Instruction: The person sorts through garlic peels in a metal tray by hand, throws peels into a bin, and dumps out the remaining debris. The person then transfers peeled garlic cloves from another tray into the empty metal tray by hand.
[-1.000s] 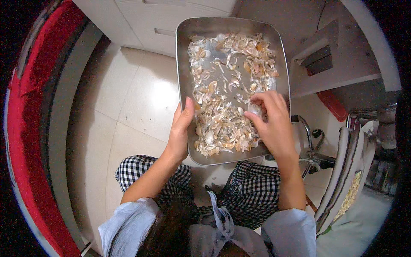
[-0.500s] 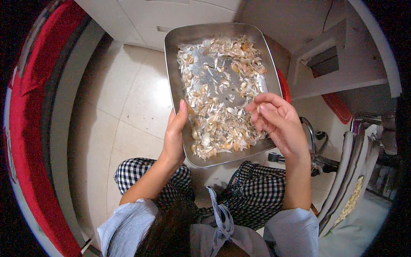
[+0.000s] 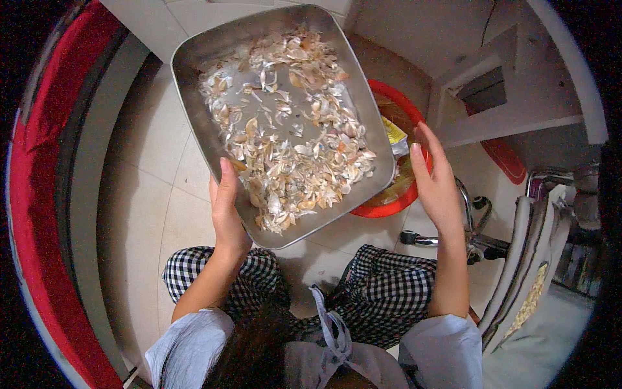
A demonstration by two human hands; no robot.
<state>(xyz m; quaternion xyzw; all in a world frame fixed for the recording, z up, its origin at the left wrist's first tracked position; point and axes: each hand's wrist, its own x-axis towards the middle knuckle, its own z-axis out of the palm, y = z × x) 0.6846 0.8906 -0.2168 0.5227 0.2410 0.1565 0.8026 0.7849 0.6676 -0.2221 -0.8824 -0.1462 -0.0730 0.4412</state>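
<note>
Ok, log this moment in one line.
left hand: grips metal tray | right hand: open, near red bin | tray: holds pale flakes | bin: yellow packet inside

Red basin (image 3: 382, 209): partly hidden by my tray (image 3: 337, 209)
My left hand (image 3: 228, 201): fingers mostly hidden under it
Yellow item (image 3: 394, 133): too small for me to make out

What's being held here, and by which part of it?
The left hand holds the rectangular metal tray by its left side; the right hand has nothing visible in it.
</note>
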